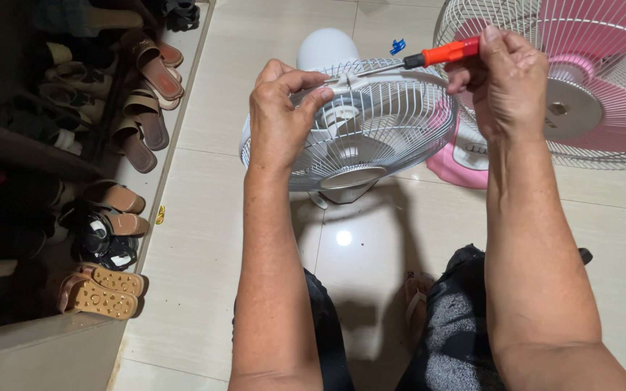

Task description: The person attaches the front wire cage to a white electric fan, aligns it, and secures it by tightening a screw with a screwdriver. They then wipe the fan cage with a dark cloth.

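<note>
A white wire fan cage [371,137] is held up in front of me over the tiled floor. My left hand [280,112] grips its rim at the upper left, thumb and fingers pinched near a small clip. My right hand [505,80] holds a screwdriver with an orange handle [447,52]. Its metal shaft points left, and the tip meets the cage rim next to my left fingers.
A pink fan [581,94] with its own white cage stands at the right, its pink base [461,163] on the floor. A white dome-shaped fan part [326,48] lies behind the cage. Several sandals and shoes [110,130] fill a rack at left. My knees are below.
</note>
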